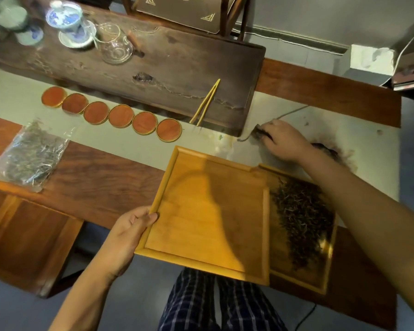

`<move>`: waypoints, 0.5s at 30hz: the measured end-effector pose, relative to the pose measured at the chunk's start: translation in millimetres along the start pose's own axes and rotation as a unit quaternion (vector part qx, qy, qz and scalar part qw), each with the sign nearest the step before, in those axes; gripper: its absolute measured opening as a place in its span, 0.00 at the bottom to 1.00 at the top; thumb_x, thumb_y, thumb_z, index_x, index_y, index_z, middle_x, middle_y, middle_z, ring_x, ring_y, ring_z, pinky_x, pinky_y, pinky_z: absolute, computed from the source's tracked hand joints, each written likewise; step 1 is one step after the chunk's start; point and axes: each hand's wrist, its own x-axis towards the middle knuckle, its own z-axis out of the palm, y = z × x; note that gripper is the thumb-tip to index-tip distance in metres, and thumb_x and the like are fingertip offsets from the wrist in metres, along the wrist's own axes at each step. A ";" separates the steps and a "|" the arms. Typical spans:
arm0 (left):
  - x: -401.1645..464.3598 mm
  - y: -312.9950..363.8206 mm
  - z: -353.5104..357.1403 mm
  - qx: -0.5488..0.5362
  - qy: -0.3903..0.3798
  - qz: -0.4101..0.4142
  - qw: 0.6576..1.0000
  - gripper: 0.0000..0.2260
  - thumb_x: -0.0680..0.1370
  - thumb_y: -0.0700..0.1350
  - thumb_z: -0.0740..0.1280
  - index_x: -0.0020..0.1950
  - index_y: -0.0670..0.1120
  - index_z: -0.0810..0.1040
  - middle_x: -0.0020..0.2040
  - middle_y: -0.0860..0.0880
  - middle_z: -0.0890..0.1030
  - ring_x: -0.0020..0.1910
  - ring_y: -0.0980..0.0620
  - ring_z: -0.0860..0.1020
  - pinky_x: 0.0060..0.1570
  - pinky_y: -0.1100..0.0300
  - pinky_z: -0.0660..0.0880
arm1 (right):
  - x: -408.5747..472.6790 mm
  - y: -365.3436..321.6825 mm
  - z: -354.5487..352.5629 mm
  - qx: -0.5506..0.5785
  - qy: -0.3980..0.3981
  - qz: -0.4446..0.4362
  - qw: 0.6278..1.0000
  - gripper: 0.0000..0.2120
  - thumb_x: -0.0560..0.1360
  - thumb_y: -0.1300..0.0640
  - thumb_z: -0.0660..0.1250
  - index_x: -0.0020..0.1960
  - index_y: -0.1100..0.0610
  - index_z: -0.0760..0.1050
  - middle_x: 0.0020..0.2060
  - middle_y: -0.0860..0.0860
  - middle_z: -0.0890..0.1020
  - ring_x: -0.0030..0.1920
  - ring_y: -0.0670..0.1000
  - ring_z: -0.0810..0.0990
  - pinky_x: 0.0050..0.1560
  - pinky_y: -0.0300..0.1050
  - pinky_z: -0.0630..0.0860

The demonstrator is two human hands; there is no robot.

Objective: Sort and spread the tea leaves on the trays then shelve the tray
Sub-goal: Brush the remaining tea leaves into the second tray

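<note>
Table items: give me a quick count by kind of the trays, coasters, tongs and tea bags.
Trays: 2, one empty, one with tea leaves
Round coasters: 6
Tongs: 1
Bag of tea: 1
Total: 10

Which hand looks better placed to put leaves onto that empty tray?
Probably the right hand: it already grips a dark clump, apparently leaves, just beyond the empty tray. The left hand is busy holding that tray's edge.

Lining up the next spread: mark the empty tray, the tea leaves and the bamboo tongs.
empty tray [201, 211], head view, bare floor.
tea leaves [301, 218], head view, middle of pile.
bamboo tongs [206, 101], head view, mid-length of arms.
</note>
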 end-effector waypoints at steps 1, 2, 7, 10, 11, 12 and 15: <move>1.0 -0.7 -2.3 0.008 0.002 -0.001 1.000 0.12 0.79 0.39 0.59 0.51 0.36 0.81 0.38 0.47 0.85 0.35 0.54 0.83 0.35 0.67 0.77 | 3.7 -1.0 3.7 -0.019 -0.002 -0.014 1.000 0.16 0.80 0.56 0.58 0.64 0.62 0.72 0.53 0.61 0.76 0.55 0.62 0.74 0.55 0.55 0.72; 2.0 -1.6 -4.8 0.013 0.003 -0.004 1.000 0.11 0.80 0.38 0.58 0.51 0.37 0.80 0.37 0.48 0.85 0.35 0.54 0.83 0.35 0.67 0.77 | 6.1 -2.0 7.3 -0.036 -0.007 -0.023 0.999 0.16 0.80 0.55 0.58 0.64 0.62 0.72 0.53 0.62 0.76 0.55 0.62 0.74 0.56 0.55 0.72; 7.9 -1.9 -11.1 0.018 0.004 -0.012 1.000 0.12 0.81 0.37 0.58 0.50 0.39 0.81 0.34 0.51 0.84 0.31 0.57 0.82 0.32 0.69 0.76 | 4.0 -0.3 21.3 -0.032 0.012 -0.034 0.999 0.20 0.79 0.46 0.57 0.62 0.59 0.73 0.53 0.60 0.76 0.54 0.60 0.73 0.54 0.53 0.71; 11.3 -0.9 -12.3 0.011 -0.005 -0.007 1.000 0.11 0.77 0.41 0.60 0.50 0.39 0.81 0.34 0.51 0.84 0.32 0.57 0.81 0.33 0.68 0.76 | -4.1 6.0 27.4 0.045 0.038 0.014 0.998 0.20 0.80 0.45 0.55 0.64 0.55 0.73 0.53 0.59 0.74 0.55 0.58 0.72 0.55 0.52 0.70; 12.4 -0.4 -12.9 0.009 -0.009 -0.006 1.000 0.12 0.76 0.42 0.60 0.50 0.39 0.81 0.35 0.50 0.84 0.32 0.56 0.82 0.33 0.67 0.77 | -7.5 10.6 28.8 0.069 0.050 0.025 0.996 0.18 0.80 0.47 0.56 0.64 0.54 0.73 0.54 0.58 0.74 0.56 0.58 0.72 0.56 0.51 0.70; 13.5 0.2 -13.6 0.009 -0.013 -0.005 1.000 0.13 0.76 0.43 0.61 0.51 0.38 0.81 0.35 0.50 0.84 0.33 0.56 0.82 0.34 0.67 0.77 | -11.5 16.7 30.2 0.092 0.063 0.037 0.993 0.17 0.79 0.50 0.58 0.66 0.53 0.72 0.55 0.57 0.73 0.57 0.57 0.72 0.57 0.50 0.69; 17.1 2.1 -16.6 0.011 -0.018 -0.003 1.000 0.14 0.75 0.44 0.61 0.52 0.39 0.82 0.38 0.48 0.85 0.36 0.53 0.83 0.36 0.64 0.78 | -29.4 39.5 32.9 0.177 0.114 0.118 0.970 0.20 0.77 0.54 0.63 0.68 0.50 0.66 0.60 0.56 0.73 0.60 0.55 0.72 0.58 0.48 0.69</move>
